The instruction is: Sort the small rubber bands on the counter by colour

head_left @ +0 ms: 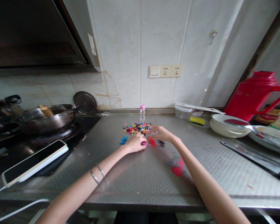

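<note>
A heap of small multicoloured loops that look like elastic hair bands [137, 127] lies on the steel counter. My left hand [136, 143] rests just in front of it, fingers curled down over a few pink-purple bands [145, 143]; whether its fingertips pinch one is hidden. At the heap's right edge is my right hand [162, 133], thumb and fingers apart, with nothing visible between them. Smaller groups sit apart by colour: blue bands [123, 140] left of my left hand, red bands [151, 141] between the hands, black bands [161, 143] below the right hand.
Behind the heap stands a clear bottle [142, 113] with a pink cap. To the left are a phone [35, 161] and a pan [46, 119] on the stove. On the right are a knife [254, 158], bowls [228, 129], a sponge [197, 120] and a red thermos [253, 93].
</note>
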Demonstrator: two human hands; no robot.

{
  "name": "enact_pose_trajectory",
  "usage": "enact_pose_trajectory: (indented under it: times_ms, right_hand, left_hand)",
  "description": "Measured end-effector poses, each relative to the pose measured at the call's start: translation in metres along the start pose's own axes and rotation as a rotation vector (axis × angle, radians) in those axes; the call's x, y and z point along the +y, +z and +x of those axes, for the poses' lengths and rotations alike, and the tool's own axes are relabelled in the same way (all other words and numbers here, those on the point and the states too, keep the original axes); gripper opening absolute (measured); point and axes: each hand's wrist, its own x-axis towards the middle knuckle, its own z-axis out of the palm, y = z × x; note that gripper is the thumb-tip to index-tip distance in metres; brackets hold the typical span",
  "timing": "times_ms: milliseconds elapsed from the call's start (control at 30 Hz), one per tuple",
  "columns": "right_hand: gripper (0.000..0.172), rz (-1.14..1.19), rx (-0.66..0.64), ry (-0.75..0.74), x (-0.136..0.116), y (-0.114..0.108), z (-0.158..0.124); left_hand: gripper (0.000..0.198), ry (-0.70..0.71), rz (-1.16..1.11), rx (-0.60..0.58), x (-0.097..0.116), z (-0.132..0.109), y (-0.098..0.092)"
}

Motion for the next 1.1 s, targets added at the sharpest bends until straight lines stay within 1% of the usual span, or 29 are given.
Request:
enact_pose_trajectory:
  times_ms: [133, 233, 367, 467, 567, 700, 800, 867, 933, 1000, 1100]
  right_hand:
    - [0.027, 0.001, -0.005, -0.007, 0.002, 0.0, 0.0]
    - [0.027, -0.003, -0.006, 0.003, 0.002, 0.0, 0.0]
    - [0.026, -0.012, 0.021, 0.031, 0.004, -0.002, 0.0]
    - [0.024, -0.043, 0.081, 0.07, 0.009, -0.003, 0.0]
    - [0.024, -0.06, 0.15, 0.117, 0.016, -0.003, 0.0]
    - [0.025, -0.061, 0.21, 0.151, 0.029, -0.002, -0.002]
    - [0.025, -0.071, 0.232, 0.18, 0.038, 0.001, -0.003]
    - [0.026, -0.084, 0.24, 0.198, 0.043, 0.003, -0.003]
    - [0.027, -0.104, 0.24, 0.215, 0.046, 0.006, -0.003]
    - [0.028, -0.126, 0.23, 0.226, 0.048, 0.009, -0.004]
    - [0.027, -0.141, 0.221, 0.236, 0.049, 0.013, -0.002]
  left_hand:
    - [0.013, -0.005, -0.001, 0.0, -0.002, -0.001, -0.002]
    - [0.014, 0.0, -0.044, 0.016, -0.003, -0.002, -0.004]
    - [0.021, 0.001, -0.172, 0.055, -0.007, -0.002, -0.007]
    - [0.02, -0.043, -0.302, 0.129, -0.015, -0.001, -0.012]
    - [0.019, -0.168, -0.398, 0.218, -0.034, -0.001, -0.018]
    - [0.019, -0.384, -0.43, 0.385, -0.073, -0.006, -0.023]
    - [0.019, -0.548, -0.51, 0.479, -0.103, -0.015, -0.022]
    - [0.02, -0.637, -0.561, 0.537, -0.117, -0.022, -0.019]
    - [0.021, -0.721, -0.59, 0.562, -0.126, -0.029, -0.016]
    - [0.022, -0.775, -0.602, 0.568, -0.129, -0.033, -0.014]
    - [0.022, -0.776, -0.611, 0.574, -0.13, -0.035, -0.011]
